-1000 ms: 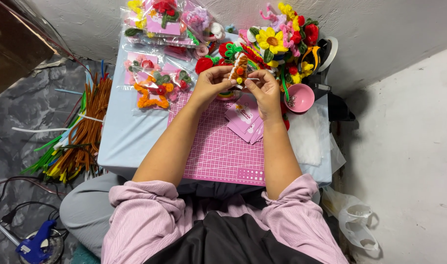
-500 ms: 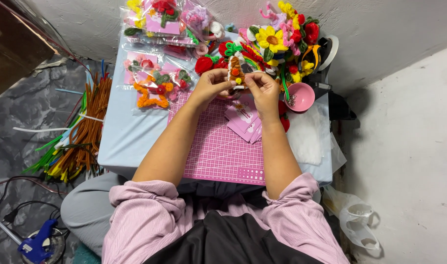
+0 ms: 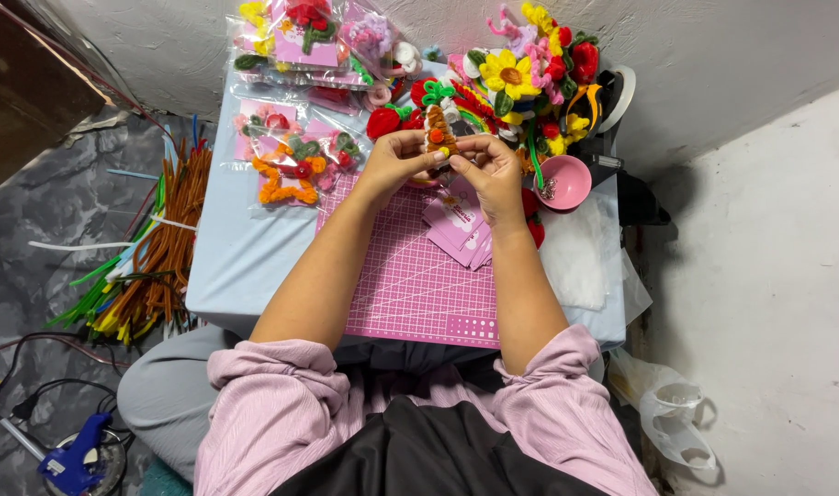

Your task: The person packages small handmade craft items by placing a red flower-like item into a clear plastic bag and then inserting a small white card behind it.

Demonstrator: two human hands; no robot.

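Both hands meet above the far edge of a pink cutting mat [image 3: 410, 276]. My left hand [image 3: 396, 158] and my right hand [image 3: 488, 170] pinch a small fuzzy pipe-cleaner figure [image 3: 437, 131], brown and white with an orange dot, held upright between the fingertips. Small pink cards [image 3: 461, 230] lie on the mat just under my right wrist. Pink sleeves cover my upper arms.
The low blue-grey table [image 3: 231, 266] carries bagged pipe-cleaner flowers [image 3: 291, 161] at left and back, a heap of bright finished flowers [image 3: 529, 73] at back right, and a pink bowl [image 3: 564, 181]. Loose pipe cleaners [image 3: 153, 253] lie on the floor left; a blue glue gun [image 3: 70, 459] bottom left.
Both hands have risen slightly toward the far side of the table with the figure, and they have turned it more upright.
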